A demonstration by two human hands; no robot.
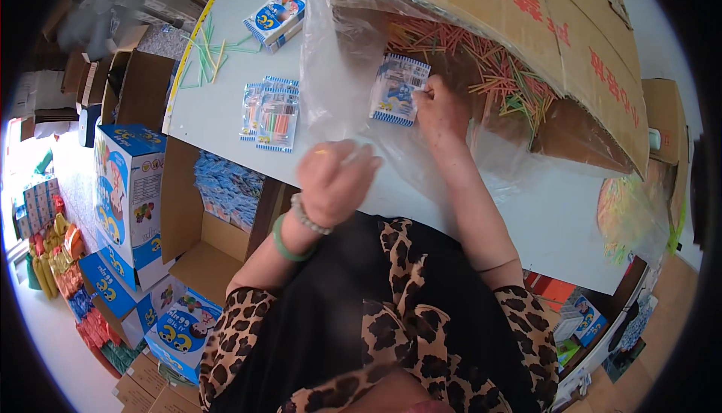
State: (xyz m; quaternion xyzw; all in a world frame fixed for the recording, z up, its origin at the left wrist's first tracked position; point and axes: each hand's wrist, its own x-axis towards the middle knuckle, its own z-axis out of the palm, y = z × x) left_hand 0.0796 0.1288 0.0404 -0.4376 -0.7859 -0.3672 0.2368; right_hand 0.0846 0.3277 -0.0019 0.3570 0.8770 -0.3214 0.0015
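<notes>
My right hand pinches the right edge of a blue-and-white plastic packet between thumb and fingers. Beneath that packet spreads a clear plastic liner, which comes out of a large cardboard box lying on its side. Loose thin sticks, mostly red with some green and yellow, fill the box's mouth. Closer to me, my left hand hovers over the table edge, fingers bent and smeared by motion. Left of the liner, several clear packets of coloured sticks lie overlapping.
A small printed carton and scattered green sticks lie at the table's far left. Below the left edge, an open carton holds many blue packets. A bag of sticks sits at right. Blue printed boxes stand left.
</notes>
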